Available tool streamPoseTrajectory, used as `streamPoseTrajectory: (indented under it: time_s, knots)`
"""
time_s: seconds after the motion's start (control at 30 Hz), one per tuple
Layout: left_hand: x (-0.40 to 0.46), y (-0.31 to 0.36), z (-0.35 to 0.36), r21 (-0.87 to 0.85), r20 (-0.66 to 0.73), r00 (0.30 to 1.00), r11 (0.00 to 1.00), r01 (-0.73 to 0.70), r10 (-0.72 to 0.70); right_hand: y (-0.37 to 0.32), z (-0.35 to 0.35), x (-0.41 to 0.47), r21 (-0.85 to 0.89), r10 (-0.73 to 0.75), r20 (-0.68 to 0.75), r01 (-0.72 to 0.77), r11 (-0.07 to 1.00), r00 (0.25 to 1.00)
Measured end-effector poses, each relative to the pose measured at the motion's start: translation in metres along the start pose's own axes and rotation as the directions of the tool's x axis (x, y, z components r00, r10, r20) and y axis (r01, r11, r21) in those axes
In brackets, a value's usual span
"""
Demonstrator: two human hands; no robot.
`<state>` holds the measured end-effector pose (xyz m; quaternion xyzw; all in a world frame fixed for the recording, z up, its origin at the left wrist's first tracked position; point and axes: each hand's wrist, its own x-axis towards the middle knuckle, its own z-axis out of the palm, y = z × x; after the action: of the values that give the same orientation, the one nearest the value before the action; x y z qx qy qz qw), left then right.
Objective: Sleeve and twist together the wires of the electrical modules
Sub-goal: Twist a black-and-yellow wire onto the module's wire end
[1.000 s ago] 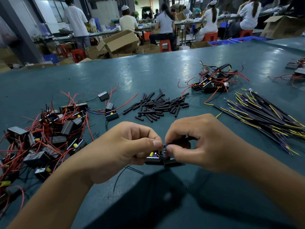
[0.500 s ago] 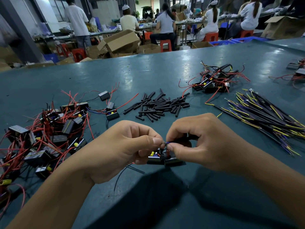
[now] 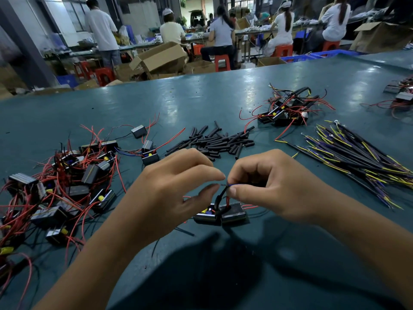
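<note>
Two small black electrical modules (image 3: 220,214) lie side by side on the teal table (image 3: 201,101), just below my hands. Their black, red and blue wires (image 3: 223,193) rise from them to a point between my fingertips. My right hand (image 3: 274,186) pinches these wires between thumb and forefinger, just above the modules. My left hand (image 3: 169,193) meets it from the left. Its forefinger is stretched out and its blurred thumb sits at the bare wire ends (image 3: 221,185).
A heap of short black sleeves (image 3: 214,142) lies behind my hands. Modules with red wires (image 3: 67,186) are piled at the left, and another cluster of modules (image 3: 286,110) sits at the back right. A bundle of black, yellow and purple wires (image 3: 357,157) lies at the right. People work at benches behind.
My left hand's fingers have straightened and its thumb has slid back along the wire ends. Both hands have risen slightly, which shows more of the wires and modules.
</note>
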<state>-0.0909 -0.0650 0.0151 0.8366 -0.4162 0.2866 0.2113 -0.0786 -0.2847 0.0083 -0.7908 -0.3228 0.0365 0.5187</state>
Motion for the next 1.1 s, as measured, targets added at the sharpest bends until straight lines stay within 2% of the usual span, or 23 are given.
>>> streamPoseTrajectory:
  time_s: [0.33,0.53,0.77,0.83,1.0,1.1]
  knots:
    - [0.0008,-0.0028,0.0024,0.075,-0.038,0.999,0.997,-0.022,0.025,0.003,-0.0007,0.002,0.066,0.031,0.012,-0.032,0.997,0.999]
    - [0.0013,0.0005,0.0043,0.088,-0.018,1.0,0.996,-0.013,0.015,0.0046,0.0005,0.0025,0.006,-0.005,-0.033,0.005,1.0,0.999]
    - [0.0021,0.0011,0.0065,0.21,-0.012,0.995,0.973,-0.098,0.103,0.0058,0.0014,0.0024,0.01,-0.03,-0.014,0.03,1.0,0.999]
    - [0.0008,0.001,0.0078,0.16,-0.006,0.998,0.986,-0.055,0.057,0.0061,0.002,0.0025,0.002,-0.034,-0.012,0.034,0.999,0.999]
    - [0.0006,0.0026,0.0089,-0.15,0.054,0.99,0.979,0.136,-0.129,0.004,0.0017,0.0011,-0.077,-0.084,-0.026,0.082,0.994,0.996]
    - [0.0006,0.0003,0.0059,-0.205,0.109,0.977,0.957,0.204,-0.184,0.0035,0.0017,0.0006,-0.111,-0.099,-0.038,0.094,0.989,0.994]
